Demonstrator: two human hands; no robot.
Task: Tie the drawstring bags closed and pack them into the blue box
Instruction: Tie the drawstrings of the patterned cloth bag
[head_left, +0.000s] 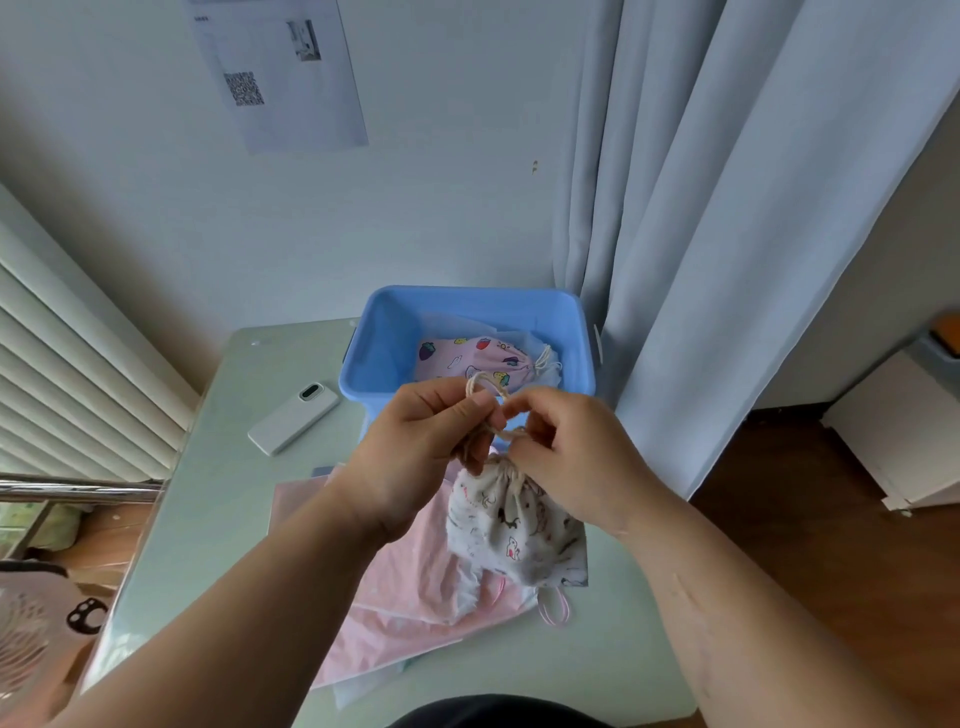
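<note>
A white drawstring bag with small animal prints (511, 525) hangs above the table, its mouth gathered tight. My left hand (421, 447) pinches a loop of its beige cord (480, 387), and my right hand (566, 447) pinches the cord close beside it, just above the bag's neck. The blue box (384, 338) stands at the far end of the table. Inside it lies a pink bag with fruit prints (467, 358), its cord tied. Pink bags (400, 587) lie flat on the table beneath the hanging one.
A white phone (293, 417) lies left of the box on the pale green table (208, 519). A grey curtain (727, 234) hangs right of the box. Window blinds and a metal rail are at the left, a wooden floor at the right.
</note>
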